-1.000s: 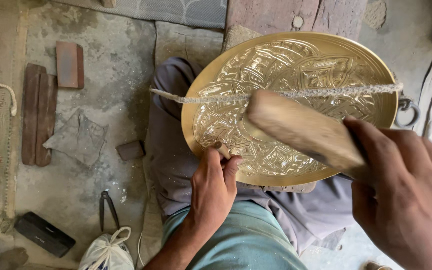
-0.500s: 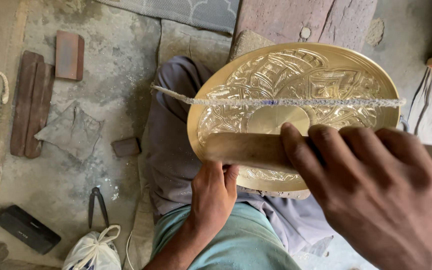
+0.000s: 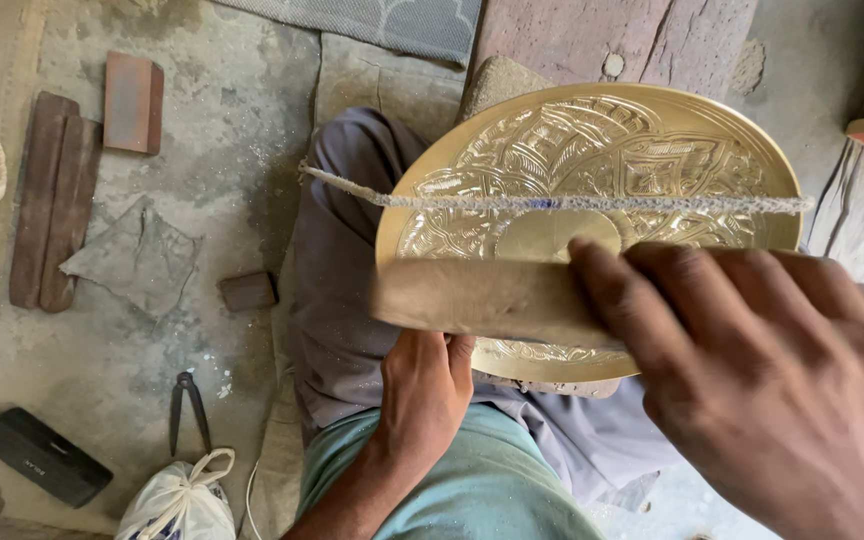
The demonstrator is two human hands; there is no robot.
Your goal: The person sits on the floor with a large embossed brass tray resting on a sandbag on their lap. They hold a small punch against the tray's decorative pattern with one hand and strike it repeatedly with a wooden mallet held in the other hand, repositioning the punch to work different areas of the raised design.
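The floor (image 3: 182, 130) was bare, dusty concrete, littered with odd tools, and the person sat low on it. Nearest, the right hand (image 3: 762, 390) was clenched around a wooden stick (image 3: 472, 295), laid flat across the plate, apparently to work its face. Just past it, the left hand (image 3: 422, 400) gripped the lower rim of the brass plate (image 3: 592, 180), which leaned tilted on the lap, seemingly so the engraved side faced up. A rough cord (image 3: 572, 203) ran taut across the plate. Farther off lay pliers (image 3: 190, 410), a white bag (image 3: 180, 500), wooden blocks (image 3: 52, 200) and a brick (image 3: 132, 102).
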